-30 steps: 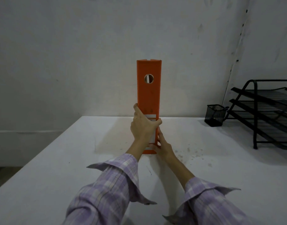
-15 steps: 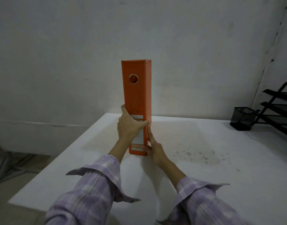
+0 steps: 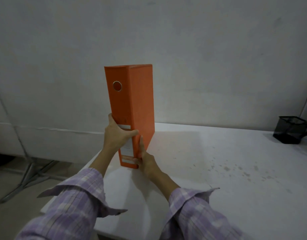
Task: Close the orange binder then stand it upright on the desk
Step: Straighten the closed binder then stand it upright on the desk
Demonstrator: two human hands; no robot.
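Two hands on one binder (image 3: 131, 108), closed and upright on the desk (image 3: 227, 170), spine toward the camera, leaning slightly. Far left, off the desk: grey metal legs (image 3: 26, 177) splayed on the floor below a pale wall (image 3: 149, 32). Next, lilac plaid sleeve (image 3: 69, 205) with cuff flared open, forearm running up to the left hand (image 3: 116, 135). Wrapped around the spine's lower half, thumb (image 3: 131, 133) crossing the white label (image 3: 127, 144) to the spine's right edge, fingers reaching round the left edge and mostly hidden behind it; a closed hold on the binder. Round finger hole (image 3: 117, 86) high on the spine, right cover turned partly into view. Base down near the desk's left front part, though contact with the surface hard to judge at the near corner. Just right of the spine's foot, right hand (image 3: 145, 161) laid flat along the lower right corner, fingers (image 3: 141, 144) straight and pointing up the cover edge, pressing rather than curling around it. Second plaid sleeve (image 3: 197, 215) below. Further right, grey speckled stains (image 3: 236, 168) on the white top. Far right, well apart from the binder, black mesh cup (image 3: 289, 129) near the wall.
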